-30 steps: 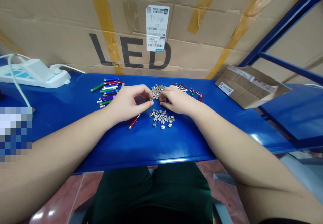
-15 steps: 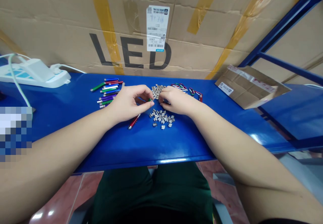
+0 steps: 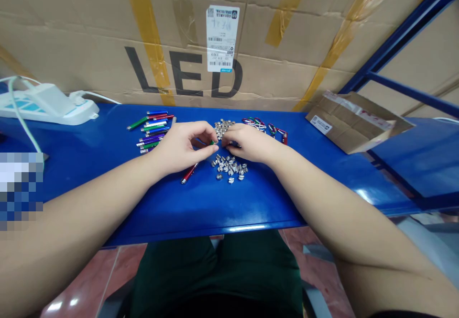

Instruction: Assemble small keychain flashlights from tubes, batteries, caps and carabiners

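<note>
My left hand (image 3: 190, 142) is curled with thumb and forefinger pinching a small green metal tube (image 3: 213, 142); only its end shows, and the palm hides the rest. Close by on its right, my right hand (image 3: 245, 142) is closed with its fingertips bent down, and what they hold, if anything, is hidden. Round silver button cells (image 3: 223, 127) lie just behind the right fingertips. In front of them are loose silver metal caps (image 3: 229, 166). A red metal tube (image 3: 189, 173) lies partly beneath my left hand.
Coloured metal tubes (image 3: 154, 129) lie behind my left wrist. Carabiner clips (image 3: 255, 123) are behind the right hand. A white power strip (image 3: 79, 112) stands at the left, a small cardboard box (image 3: 349, 122) at the right. A large carton (image 3: 107, 21) backs the blue table (image 3: 215, 210).
My right hand has shifted slightly left, its fingertips nearer the left hand. The left hand keeps its pinch on the green tube. The view has moved a little.
</note>
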A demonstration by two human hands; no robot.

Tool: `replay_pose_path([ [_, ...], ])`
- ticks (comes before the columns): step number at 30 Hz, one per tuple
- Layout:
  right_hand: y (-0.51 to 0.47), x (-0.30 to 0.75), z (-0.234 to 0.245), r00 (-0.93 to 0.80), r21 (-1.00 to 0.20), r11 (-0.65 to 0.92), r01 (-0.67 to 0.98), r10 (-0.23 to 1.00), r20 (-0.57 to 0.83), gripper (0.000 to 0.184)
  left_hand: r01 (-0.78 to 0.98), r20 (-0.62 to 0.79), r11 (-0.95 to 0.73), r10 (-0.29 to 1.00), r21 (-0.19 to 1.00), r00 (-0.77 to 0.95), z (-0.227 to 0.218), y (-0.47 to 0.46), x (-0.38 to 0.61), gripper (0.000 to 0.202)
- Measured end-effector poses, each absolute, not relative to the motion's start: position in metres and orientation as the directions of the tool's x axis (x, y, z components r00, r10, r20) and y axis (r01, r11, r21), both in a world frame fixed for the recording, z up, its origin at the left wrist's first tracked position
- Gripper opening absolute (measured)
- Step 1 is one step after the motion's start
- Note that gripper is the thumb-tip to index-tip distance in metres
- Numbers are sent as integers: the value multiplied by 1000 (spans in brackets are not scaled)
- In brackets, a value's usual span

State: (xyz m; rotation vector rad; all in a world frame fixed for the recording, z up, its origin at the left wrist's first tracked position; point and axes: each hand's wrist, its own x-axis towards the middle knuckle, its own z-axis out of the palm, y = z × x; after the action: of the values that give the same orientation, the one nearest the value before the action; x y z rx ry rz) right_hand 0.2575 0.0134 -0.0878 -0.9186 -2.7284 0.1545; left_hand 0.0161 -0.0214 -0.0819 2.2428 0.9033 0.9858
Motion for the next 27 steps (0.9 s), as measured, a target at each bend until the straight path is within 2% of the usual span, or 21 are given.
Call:
replay_pose_path([
  [13, 11, 255, -87, -749, -180, 773, 608, 634, 192, 18, 371, 448, -670, 722, 642, 527, -84, -21, 14, 16],
  [27, 10, 256, -88, -725, -195, 754, 628, 657, 205, 17, 379, 428, -646, 742, 662, 516, -83, -21, 15, 17],
])
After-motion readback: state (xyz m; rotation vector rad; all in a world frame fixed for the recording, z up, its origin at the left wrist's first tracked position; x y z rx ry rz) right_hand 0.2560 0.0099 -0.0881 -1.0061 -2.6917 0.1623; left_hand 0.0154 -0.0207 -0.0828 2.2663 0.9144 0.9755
